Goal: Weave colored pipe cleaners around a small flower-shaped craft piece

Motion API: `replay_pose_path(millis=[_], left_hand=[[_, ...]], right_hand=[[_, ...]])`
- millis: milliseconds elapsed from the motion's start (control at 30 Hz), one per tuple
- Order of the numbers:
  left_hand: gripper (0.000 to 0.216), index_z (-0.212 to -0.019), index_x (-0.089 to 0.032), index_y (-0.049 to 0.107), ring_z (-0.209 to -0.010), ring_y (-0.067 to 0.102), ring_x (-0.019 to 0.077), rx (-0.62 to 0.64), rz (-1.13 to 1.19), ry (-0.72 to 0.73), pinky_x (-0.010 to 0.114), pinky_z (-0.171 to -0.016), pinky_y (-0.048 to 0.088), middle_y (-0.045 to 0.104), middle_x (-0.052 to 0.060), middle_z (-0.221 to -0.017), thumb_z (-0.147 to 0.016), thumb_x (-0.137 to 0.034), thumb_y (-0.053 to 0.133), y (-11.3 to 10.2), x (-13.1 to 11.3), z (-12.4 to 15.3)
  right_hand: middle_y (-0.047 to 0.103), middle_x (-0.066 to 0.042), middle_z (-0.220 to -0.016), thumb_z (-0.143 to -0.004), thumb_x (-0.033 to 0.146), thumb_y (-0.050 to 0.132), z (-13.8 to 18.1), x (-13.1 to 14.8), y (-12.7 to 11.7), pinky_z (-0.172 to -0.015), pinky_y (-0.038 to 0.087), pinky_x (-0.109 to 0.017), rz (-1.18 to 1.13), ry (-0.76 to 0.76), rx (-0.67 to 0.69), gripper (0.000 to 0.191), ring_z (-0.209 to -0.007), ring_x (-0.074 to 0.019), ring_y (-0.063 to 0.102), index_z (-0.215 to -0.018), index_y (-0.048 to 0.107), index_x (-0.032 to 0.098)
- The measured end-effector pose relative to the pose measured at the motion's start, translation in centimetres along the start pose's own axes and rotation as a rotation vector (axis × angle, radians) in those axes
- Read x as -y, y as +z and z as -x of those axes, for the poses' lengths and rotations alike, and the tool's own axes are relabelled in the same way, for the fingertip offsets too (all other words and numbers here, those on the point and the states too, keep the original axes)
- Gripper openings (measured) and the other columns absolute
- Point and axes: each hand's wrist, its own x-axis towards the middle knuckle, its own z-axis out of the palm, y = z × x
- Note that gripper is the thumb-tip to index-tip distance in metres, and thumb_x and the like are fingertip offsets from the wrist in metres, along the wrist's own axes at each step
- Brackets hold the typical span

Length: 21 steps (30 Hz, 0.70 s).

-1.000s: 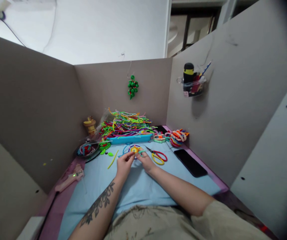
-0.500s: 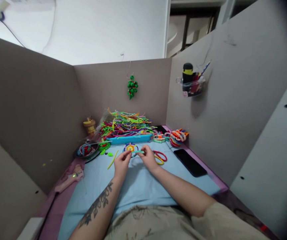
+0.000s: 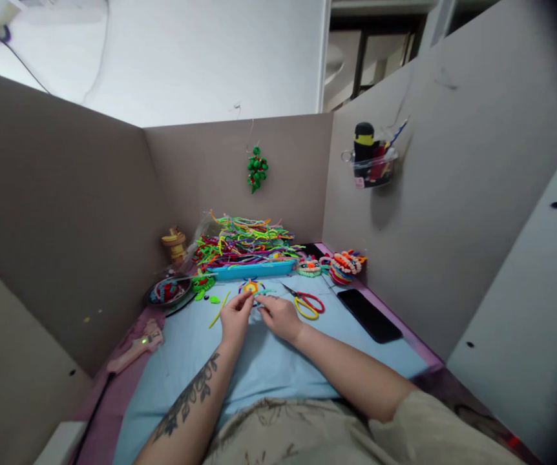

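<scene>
My left hand [image 3: 236, 314] pinches one end of a short turquoise pipe cleaner [image 3: 265, 292] over the blue cloth. Close beside it, my right hand [image 3: 280, 317] has its fingers closed near the same end of the strip, whose other end sticks out to the right. Just beyond the fingertips lies a round piece of orange, yellow and purple pipe cleaners [image 3: 251, 286], partly hidden by my hands. Scissors [image 3: 307, 303] with one red and one yellow handle rest right of my right hand. A yellow-green pipe cleaner [image 3: 219, 310] lies left of my left hand.
A blue tray [image 3: 254, 270] heaped with colourful pipe cleaners [image 3: 247, 239] stands at the back. A black phone [image 3: 369, 315] lies right, a pink glue gun [image 3: 137, 347] left. Finished pipe-cleaner pieces [image 3: 345, 267] sit back right; a dark bowl [image 3: 181, 298] stands left. Grey panels surround the table.
My right hand has moved left and slightly down, from the strip's right end to near my left fingertips. The scissors' blades have come into view.
</scene>
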Motion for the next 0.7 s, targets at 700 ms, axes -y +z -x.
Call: replay_pose_path(millis=[700], left_hand=[[0.026,-0.085,-0.015,0.07,-0.066,0.061,0.015,-0.008,-0.059,0.079,0.025,-0.062,0.047,0.069,0.005,-0.076,-0.067,-0.033,0.067,-0.7,0.3,-0.4]], right_hand=[[0.059,-0.006,-0.084,-0.087,0.023,0.034,0.7,0.5,-0.3,-0.071,0.045,-0.031,-0.283,-0.162,-0.145,0.028,-0.076,-0.0172,0.055,-0.113,0.045,0.019]])
